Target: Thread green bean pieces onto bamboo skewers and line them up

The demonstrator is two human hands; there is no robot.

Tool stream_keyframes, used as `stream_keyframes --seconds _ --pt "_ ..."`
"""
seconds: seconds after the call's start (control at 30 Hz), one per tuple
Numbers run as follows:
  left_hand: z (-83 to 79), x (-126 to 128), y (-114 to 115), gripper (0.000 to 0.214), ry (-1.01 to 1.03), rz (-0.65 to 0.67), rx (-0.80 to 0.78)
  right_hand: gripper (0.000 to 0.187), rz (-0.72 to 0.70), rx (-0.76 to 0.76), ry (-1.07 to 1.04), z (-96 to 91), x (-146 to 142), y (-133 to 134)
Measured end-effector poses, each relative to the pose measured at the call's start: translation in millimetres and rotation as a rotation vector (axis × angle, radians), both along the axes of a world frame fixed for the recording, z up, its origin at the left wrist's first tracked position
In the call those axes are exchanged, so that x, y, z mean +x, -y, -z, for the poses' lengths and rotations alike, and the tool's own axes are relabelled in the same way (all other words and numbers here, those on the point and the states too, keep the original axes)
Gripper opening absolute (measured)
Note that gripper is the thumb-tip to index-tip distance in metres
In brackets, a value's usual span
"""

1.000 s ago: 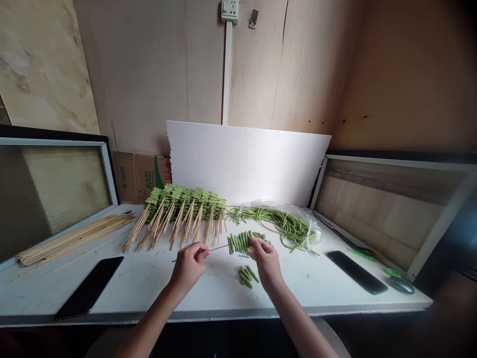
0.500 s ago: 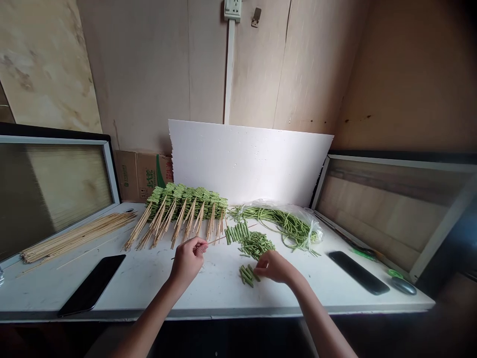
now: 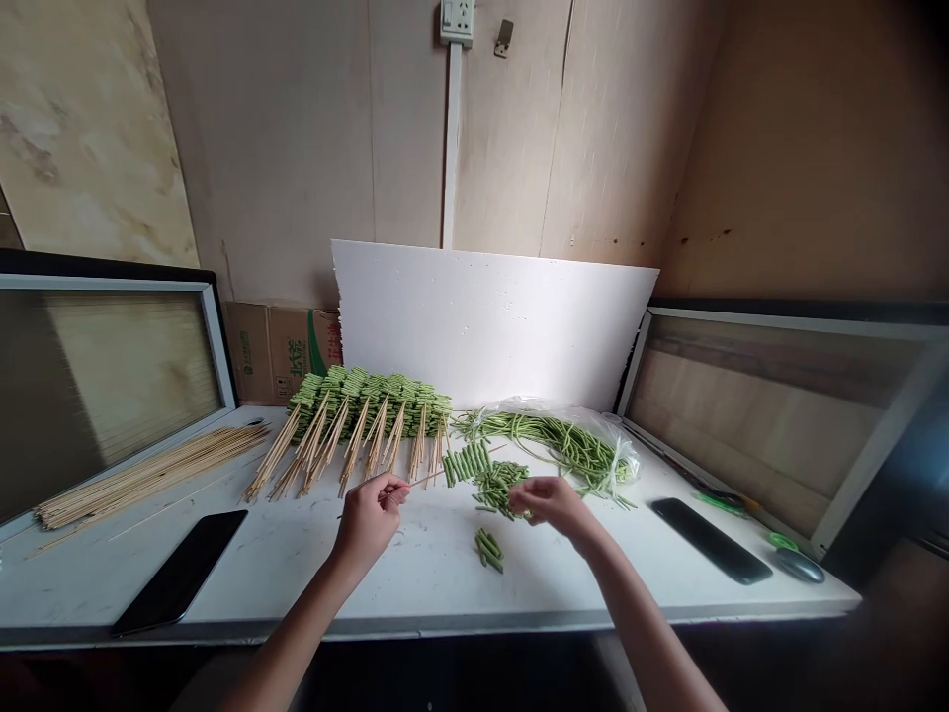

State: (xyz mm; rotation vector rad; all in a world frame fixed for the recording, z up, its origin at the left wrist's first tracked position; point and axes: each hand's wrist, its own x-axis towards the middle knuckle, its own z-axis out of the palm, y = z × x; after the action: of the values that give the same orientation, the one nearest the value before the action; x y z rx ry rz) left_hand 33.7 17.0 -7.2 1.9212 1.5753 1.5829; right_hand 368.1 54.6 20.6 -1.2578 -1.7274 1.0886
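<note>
Left fingers (image 3: 396, 489) pinched the bamboo skewer (image 3: 426, 479); right fingers (image 3: 524, 492) curled, contents indeterminate. Downward tilt risked shedding long-bean segments (image 3: 467, 462) at two o'clock.

Cut beans (image 3: 495, 481) lie right of stacked skewers (image 3: 371, 400)

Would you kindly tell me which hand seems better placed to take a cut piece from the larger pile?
Probably the right hand: it is close to the larger pile, while the left hand grips the skewer carrying a row of cut pieces. Whether the right holds one is unclear.
</note>
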Motion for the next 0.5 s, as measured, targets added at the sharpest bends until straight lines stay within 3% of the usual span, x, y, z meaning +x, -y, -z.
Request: stream_keyframes --seconds 0.13,0.3,0.5 --pt "-1.9 0.9 -0.1 0.017 0.013 0.029 0.002 0.038 0.104 -0.01 -0.332 -12.4 12.0 -2.4" --pt "0.5 5.4 1.7 0.018 -0.002 0.073 -0.008 0.039 0.173 -0.044 -0.654 -10.6 2.7 -3.8" --pt "0.6 10.2 3.9 0.018 -0.014 0.088 -0.006 0.04 0.135 -0.065 -0.805 -4.3 -7.4 -6.5"
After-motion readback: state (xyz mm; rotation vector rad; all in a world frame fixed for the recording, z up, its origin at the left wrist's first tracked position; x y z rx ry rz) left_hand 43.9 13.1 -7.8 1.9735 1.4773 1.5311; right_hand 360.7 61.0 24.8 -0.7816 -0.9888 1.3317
